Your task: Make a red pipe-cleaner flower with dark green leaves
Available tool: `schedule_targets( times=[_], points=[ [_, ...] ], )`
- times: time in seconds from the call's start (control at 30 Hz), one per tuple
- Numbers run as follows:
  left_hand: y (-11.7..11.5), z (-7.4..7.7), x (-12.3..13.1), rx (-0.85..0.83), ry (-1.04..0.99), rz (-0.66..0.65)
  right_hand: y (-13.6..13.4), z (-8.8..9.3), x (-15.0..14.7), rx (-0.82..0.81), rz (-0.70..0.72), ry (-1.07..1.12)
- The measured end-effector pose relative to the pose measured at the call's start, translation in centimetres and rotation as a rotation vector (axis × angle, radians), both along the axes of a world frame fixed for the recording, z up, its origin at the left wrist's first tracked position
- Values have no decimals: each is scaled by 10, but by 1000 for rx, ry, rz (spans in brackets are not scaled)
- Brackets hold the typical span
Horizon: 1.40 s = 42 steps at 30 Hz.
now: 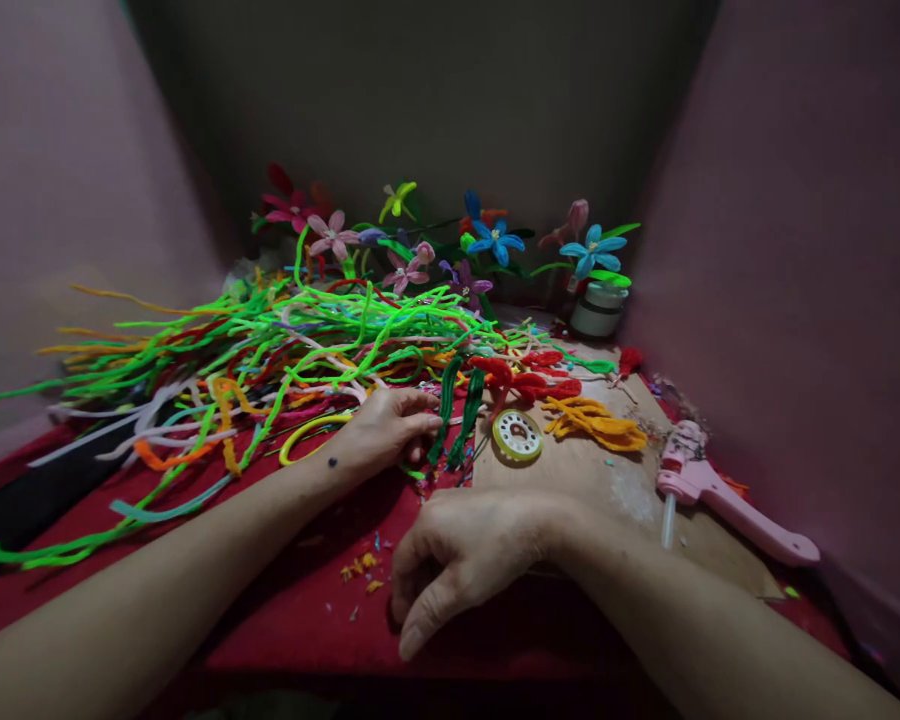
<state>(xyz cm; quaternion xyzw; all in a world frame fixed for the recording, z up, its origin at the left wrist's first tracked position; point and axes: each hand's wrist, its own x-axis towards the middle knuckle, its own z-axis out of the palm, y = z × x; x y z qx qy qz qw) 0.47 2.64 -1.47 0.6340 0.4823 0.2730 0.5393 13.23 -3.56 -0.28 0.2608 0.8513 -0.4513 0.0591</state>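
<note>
My left hand [386,435] is at the middle of the red-covered table, its thumb and fingers closed at the left edge of a bundle of dark green pipe cleaners [467,418]. Part of its fingertips is hidden. Closer to me, my right hand [472,540] hangs with fingers loosely bent and the thumb apart; nothing shows in it. Just beyond it lie a yellow-rimmed spool [517,437] and folded orange pipe cleaners [596,424]. Red pipe-cleaner petals [525,381] rest behind the spool.
A big heap of mostly green pipe cleaners [360,330] spreads across the back left. Pipe-cleaner flowers [497,242] stand behind it, near a small jar [598,308]. A pink glue gun [735,505] lies at right by a brown board [570,480]. Walls enclose both sides.
</note>
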Motion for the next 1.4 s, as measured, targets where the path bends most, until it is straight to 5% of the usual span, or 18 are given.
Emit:
schedule_targets(
  times=[0.27, 0.5, 0.67, 0.77, 1.03, 1.13, 1.27, 1.4],
  points=[
    [3, -1, -6, 336, 133, 33, -2, 5, 4, -52, -30, 73],
    [3, -7, -6, 372, 168, -72, 6, 26, 44, -592, -117, 569],
    [0, -10, -7, 456, 177, -98, 13, 40, 76, -328, -104, 1320],
    [-3, -11, -7, 558, 192, -148, 17, 52, 97, -187, -191, 1474],
    [-10, -14, -6, 793, 218, -252, 14, 59, 108, -27, -614, 1338],
    [-11, -16, -8, 845, 196, -267, 0, 66, 89, -13, -549, 1229],
    [-15, -15, -8, 915, 191, -282, -28, 77, 44, -65, -414, 719],
    [-17, -14, -7, 965, 185, -337, -53, 54, -21, 307, -297, 452]
  ],
)
